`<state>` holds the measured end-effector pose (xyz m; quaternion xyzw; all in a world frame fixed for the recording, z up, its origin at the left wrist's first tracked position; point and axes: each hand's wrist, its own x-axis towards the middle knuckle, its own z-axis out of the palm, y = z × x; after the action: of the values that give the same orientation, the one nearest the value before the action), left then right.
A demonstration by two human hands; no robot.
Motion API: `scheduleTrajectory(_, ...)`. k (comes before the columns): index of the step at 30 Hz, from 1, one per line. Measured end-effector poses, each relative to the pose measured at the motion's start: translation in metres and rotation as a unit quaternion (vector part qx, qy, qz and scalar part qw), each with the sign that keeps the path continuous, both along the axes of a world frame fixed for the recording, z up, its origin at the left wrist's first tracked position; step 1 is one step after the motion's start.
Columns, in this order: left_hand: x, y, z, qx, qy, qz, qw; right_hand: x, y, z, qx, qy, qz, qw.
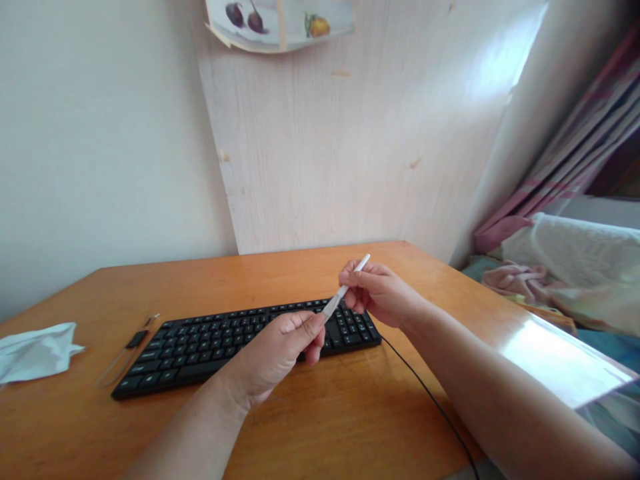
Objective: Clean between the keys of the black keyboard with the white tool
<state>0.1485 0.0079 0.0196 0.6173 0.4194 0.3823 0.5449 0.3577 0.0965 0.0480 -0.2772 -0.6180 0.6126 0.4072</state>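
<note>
Above the black keyboard (210, 347), both hands meet on a slim white-handled tool (342, 291) with a flat, pale grey, wider end; whether that end is bristle or blade I cannot tell. My right hand (373, 290) grips the white handle between thumb and fingers, and the handle's tip points up and to the right. The wide end is pinched between the thumb and fingers of my left hand (285, 347), which cover its very tip. Both hands hide parts of the keyboard behind them.
A wooden desk (310, 427) carries the keyboard, whose cable (430, 393) runs toward the front right. White tissue (37, 353) lies at the left, near a thin cord with a small black piece (137, 339). A pale board (350, 153) stands behind; bedding (575, 267) is at the right.
</note>
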Motion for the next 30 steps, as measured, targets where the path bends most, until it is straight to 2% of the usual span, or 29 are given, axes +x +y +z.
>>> scheduleTrajectory(3,-0.004,0.002,0.0,0.015,0.003,0.023,1.0,0.011,0.012,0.003,0.048,-0.006,-0.12,0.992)
scheduleTrajectory(6,-0.008,0.005,-0.001,0.028,0.005,0.065,0.997,0.02,0.021,0.002,0.13,-0.119,-0.199,0.964)
scheduleTrajectory(8,-0.009,0.006,-0.001,0.041,0.016,0.084,0.995,0.023,0.022,-0.001,0.21,-0.218,-0.226,0.926)
scheduleTrajectory(11,-0.01,0.007,0.001,0.065,0.042,0.11,0.991,0.021,0.02,-0.005,0.316,-0.34,-0.242,0.852)
scheduleTrajectory(13,-0.011,0.007,0.003,0.075,0.058,0.127,0.987,0.018,0.018,-0.006,0.34,-0.4,-0.245,0.815)
scheduleTrajectory(15,-0.011,0.008,0.004,0.077,0.071,0.14,0.985,0.016,0.017,-0.006,0.34,-0.443,-0.241,0.794)
scheduleTrajectory(19,-0.012,0.009,0.004,0.072,0.09,0.151,0.982,0.015,0.016,-0.005,0.331,-0.478,-0.228,0.781)
scheduleTrajectory(30,-0.013,0.01,0.003,0.076,0.092,0.146,0.982,0.016,0.011,-0.001,0.349,-0.496,-0.167,0.777)
